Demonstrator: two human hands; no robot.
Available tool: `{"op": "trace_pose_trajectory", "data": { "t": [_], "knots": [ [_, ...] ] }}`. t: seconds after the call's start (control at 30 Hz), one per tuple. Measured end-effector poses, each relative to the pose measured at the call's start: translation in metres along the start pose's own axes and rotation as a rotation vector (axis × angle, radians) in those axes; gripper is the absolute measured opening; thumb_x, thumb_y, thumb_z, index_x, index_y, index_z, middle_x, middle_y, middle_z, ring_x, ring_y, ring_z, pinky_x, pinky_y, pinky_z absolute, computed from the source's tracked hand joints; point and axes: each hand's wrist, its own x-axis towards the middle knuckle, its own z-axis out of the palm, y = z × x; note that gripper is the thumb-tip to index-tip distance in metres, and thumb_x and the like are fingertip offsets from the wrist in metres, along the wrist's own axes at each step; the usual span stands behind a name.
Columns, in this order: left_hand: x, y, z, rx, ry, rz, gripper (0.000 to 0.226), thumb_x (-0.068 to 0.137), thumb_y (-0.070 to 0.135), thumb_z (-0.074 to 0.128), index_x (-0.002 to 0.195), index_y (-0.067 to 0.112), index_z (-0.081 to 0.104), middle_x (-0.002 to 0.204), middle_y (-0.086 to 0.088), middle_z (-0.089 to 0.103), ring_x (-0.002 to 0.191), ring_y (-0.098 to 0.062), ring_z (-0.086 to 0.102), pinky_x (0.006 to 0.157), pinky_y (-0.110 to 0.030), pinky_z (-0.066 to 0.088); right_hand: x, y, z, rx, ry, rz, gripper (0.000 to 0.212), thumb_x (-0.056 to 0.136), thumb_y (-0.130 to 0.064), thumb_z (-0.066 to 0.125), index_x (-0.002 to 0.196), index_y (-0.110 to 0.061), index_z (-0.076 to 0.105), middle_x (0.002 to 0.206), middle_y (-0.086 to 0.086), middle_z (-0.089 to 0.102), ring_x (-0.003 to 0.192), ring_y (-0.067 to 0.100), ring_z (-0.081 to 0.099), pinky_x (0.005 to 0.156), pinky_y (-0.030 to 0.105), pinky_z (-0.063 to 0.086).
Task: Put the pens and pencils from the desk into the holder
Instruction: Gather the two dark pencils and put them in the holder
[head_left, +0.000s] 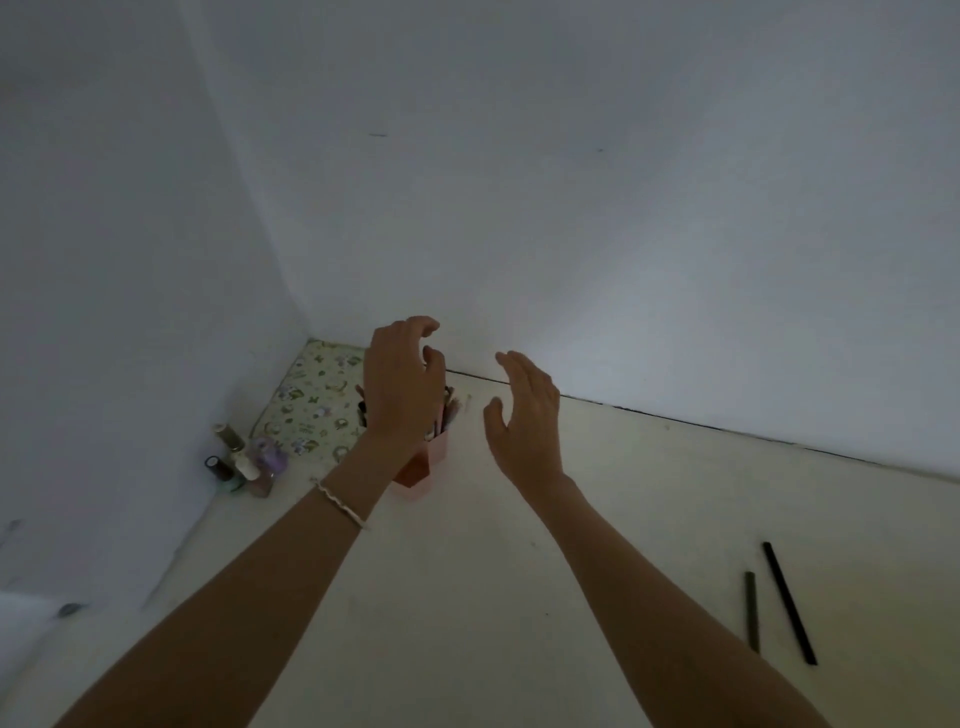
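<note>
A pink holder (428, 457) stands on the pale desk (493, 597) near the back wall, with several pens and pencils (448, 410) sticking up from it. My left hand (402, 382) hovers above and in front of the holder, fingers loosely curved and holding nothing, and hides much of it. My right hand (524, 415) is raised just to the right of the holder, fingers relaxed and empty. Two dark pens lie on the desk at the right: a shorter grey-green one (751, 612) and a longer black one (789, 603).
A floral patterned pouch (311, 405) lies in the back left corner. Several small bottles (244, 460) stand beside it against the left wall. White walls close the desk at the left and back.
</note>
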Motion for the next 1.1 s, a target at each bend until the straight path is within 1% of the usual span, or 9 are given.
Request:
{"op": "trace_pose_trajectory", "data": {
  "t": [0.17, 0.27, 0.4, 0.57, 0.63, 0.77, 0.93, 1.0, 1.1],
  "knots": [
    [-0.038, 0.056, 0.044, -0.053, -0.183, 0.157, 0.03, 0.087, 0.005, 0.056, 0.115, 0.012, 0.064, 0.11, -0.002, 0.068, 0.105, -0.019, 0.059, 0.095, -0.033, 0.047, -0.009, 0.033, -0.047, -0.052, 0.12, 0.089, 0.045, 0.081, -0.002, 0.056, 0.126, -0.009, 0.055, 0.127, 0.005, 0.058, 0.12, 0.022, 0.051, 0.104, 0.025, 0.03],
    [-0.072, 0.091, 0.08, -0.079, -0.369, 0.23, 0.026, 0.091, 0.005, 0.053, 0.113, 0.012, 0.065, 0.107, -0.002, 0.068, 0.099, -0.018, 0.062, 0.092, -0.032, 0.049, -0.025, 0.06, -0.081, -0.093, 0.177, 0.162, 0.044, 0.078, 0.001, 0.055, 0.12, -0.01, 0.058, 0.123, 0.004, 0.061, 0.118, 0.022, 0.052, 0.103, 0.03, 0.035],
    [-0.124, 0.133, 0.124, -0.072, -0.638, 0.243, 0.023, 0.099, 0.016, 0.045, 0.104, 0.01, 0.066, 0.096, -0.007, 0.067, 0.088, -0.021, 0.064, 0.08, -0.031, 0.052, -0.059, 0.097, -0.125, -0.165, 0.245, 0.277, 0.041, 0.079, 0.0, 0.052, 0.117, -0.01, 0.06, 0.12, 0.004, 0.063, 0.115, 0.021, 0.053, 0.102, 0.033, 0.037],
    [-0.201, 0.169, 0.163, -0.038, -1.036, 0.333, 0.029, 0.1, 0.011, 0.039, 0.113, 0.0, 0.063, 0.102, -0.015, 0.067, 0.094, -0.029, 0.066, 0.084, -0.038, 0.055, -0.102, 0.131, -0.172, -0.216, 0.313, 0.409, 0.04, 0.079, 0.003, 0.053, 0.115, -0.011, 0.061, 0.116, 0.003, 0.064, 0.109, 0.022, 0.056, 0.099, 0.037, 0.042],
    [-0.231, 0.178, 0.175, 0.012, -1.13, 0.413, 0.031, 0.1, 0.013, 0.036, 0.117, 0.0, 0.058, 0.107, -0.015, 0.064, 0.099, -0.03, 0.063, 0.084, -0.038, 0.053, -0.115, 0.14, -0.186, -0.233, 0.328, 0.437, 0.038, 0.079, 0.004, 0.053, 0.113, -0.011, 0.062, 0.114, 0.004, 0.065, 0.107, 0.023, 0.057, 0.098, 0.037, 0.043],
    [-0.273, 0.188, 0.19, 0.179, -1.192, 0.539, 0.038, 0.101, 0.026, 0.036, 0.132, 0.007, 0.048, 0.122, -0.014, 0.055, 0.11, -0.03, 0.054, 0.089, -0.041, 0.046, -0.136, 0.153, -0.201, -0.262, 0.34, 0.493, 0.035, 0.08, 0.004, 0.053, 0.109, -0.011, 0.064, 0.111, 0.003, 0.066, 0.105, 0.022, 0.057, 0.096, 0.037, 0.045],
    [-0.292, 0.184, 0.201, 0.313, -1.127, 0.62, 0.044, 0.098, 0.042, 0.043, 0.13, 0.012, 0.05, 0.115, -0.01, 0.057, 0.103, -0.027, 0.054, 0.084, -0.039, 0.045, -0.15, 0.166, -0.204, -0.267, 0.342, 0.512, 0.033, 0.078, 0.006, 0.054, 0.105, -0.009, 0.066, 0.107, 0.005, 0.067, 0.101, 0.024, 0.058, 0.091, 0.039, 0.046],
    [-0.291, 0.181, 0.2, 0.328, -1.101, 0.561, 0.041, 0.098, 0.036, 0.046, 0.132, 0.012, 0.048, 0.114, -0.01, 0.056, 0.102, -0.026, 0.055, 0.083, -0.037, 0.048, -0.151, 0.17, -0.202, -0.265, 0.34, 0.52, 0.032, 0.078, 0.006, 0.054, 0.104, -0.01, 0.066, 0.106, 0.005, 0.067, 0.1, 0.024, 0.058, 0.09, 0.039, 0.046],
    [-0.278, 0.172, 0.2, 0.369, -1.051, 0.525, 0.037, 0.099, 0.012, 0.045, 0.136, 0.014, 0.046, 0.116, -0.01, 0.055, 0.102, -0.025, 0.058, 0.084, -0.034, 0.051, -0.15, 0.176, -0.197, -0.27, 0.316, 0.517, 0.032, 0.079, 0.005, 0.053, 0.105, -0.01, 0.065, 0.107, 0.005, 0.067, 0.1, 0.024, 0.058, 0.089, 0.041, 0.048]
  ]
}}
